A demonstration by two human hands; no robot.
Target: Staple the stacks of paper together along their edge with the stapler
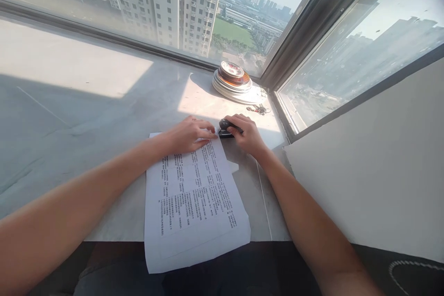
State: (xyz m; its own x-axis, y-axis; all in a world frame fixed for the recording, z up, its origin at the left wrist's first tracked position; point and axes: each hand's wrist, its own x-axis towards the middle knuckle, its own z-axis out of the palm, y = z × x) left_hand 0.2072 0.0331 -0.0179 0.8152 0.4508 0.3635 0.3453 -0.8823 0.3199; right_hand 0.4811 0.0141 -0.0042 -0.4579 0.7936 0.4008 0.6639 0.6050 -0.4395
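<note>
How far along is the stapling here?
Done: white printed paper sheets lie stacked on the grey sill. In hand: left hand pins their top edge; right hand presses the small black stapler at the corner. Left: no staple visible yet.

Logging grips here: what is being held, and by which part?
The right hand grips a black stapler from above, over its top; the left hand lies flat on the paper near its upper edge, pinning it.
</note>
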